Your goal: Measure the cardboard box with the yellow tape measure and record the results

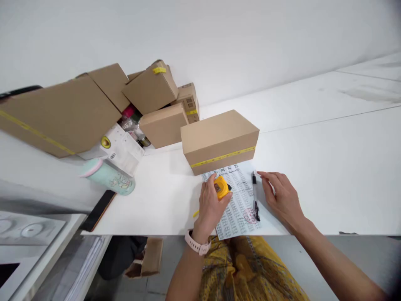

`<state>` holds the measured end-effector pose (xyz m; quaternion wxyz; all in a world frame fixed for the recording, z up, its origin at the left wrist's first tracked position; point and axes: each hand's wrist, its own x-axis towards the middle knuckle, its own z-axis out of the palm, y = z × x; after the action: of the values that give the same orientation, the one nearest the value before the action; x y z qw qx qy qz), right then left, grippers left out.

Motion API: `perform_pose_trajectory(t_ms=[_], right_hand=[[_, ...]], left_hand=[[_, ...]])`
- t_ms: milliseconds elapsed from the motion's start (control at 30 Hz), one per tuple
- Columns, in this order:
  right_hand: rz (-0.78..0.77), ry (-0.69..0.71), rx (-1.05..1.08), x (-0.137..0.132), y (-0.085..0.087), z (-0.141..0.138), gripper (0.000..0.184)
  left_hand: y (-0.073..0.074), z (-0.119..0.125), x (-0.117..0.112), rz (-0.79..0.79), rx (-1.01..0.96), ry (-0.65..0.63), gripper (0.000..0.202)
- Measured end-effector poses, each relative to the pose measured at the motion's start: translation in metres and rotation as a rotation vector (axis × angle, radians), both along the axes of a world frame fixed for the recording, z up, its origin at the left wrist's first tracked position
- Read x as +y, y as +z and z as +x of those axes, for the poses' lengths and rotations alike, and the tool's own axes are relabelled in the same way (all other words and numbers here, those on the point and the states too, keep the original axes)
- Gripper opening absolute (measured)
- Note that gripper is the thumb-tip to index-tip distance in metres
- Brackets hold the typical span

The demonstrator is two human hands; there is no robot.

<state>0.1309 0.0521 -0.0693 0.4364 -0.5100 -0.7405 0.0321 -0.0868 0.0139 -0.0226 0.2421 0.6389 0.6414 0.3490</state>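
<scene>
My left hand (210, 201) is wrapped round a yellow tape measure (222, 187) above the left part of a printed paper sheet (239, 196). My right hand (281, 196) rests at the sheet's right edge with its fingers bent and apart. Its index fingertip lies beside the upper end of a black-and-clear pen (255, 194), which lies lengthwise on the paper. Directly behind the sheet stands a closed cardboard box (219, 140) with a yellow strip along its front. A short yellow piece (196, 213) shows by my left wrist; its kind is unclear.
Several cardboard boxes (150, 90) are piled at the back left against the wall. A mint tumbler (108, 177) with a pink-rimmed lid and a white carton (123, 150) stand at the left. The white table's front edge (150, 234) runs before me. Below sits an open carton (152, 257).
</scene>
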Motion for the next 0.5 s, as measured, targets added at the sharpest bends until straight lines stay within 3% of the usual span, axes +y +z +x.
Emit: perform_pose_trajectory(t_ms=[67,167,267,500], right_hand=[[-0.058,0.081,0.123,-0.010,0.014,-0.004,0.027],[-0.354,0.234,0.296,-0.031,0.038,-0.010,0.046],[-0.558,0.304,0.387,-0.054,0.058,-0.010,0.058],[-0.698,0.396,0.531,-0.084,0.072,-0.008,0.063]], left_hand=[[0.010,0.006,-0.013,-0.065,-0.320,-0.115,0.063],[0.025,0.016,-0.037,-0.158,-0.643,-0.314,0.062],[0.035,0.024,-0.057,-0.148,-0.662,-0.342,0.065],[0.047,0.026,-0.091,-0.134,-0.643,-0.379,0.066]])
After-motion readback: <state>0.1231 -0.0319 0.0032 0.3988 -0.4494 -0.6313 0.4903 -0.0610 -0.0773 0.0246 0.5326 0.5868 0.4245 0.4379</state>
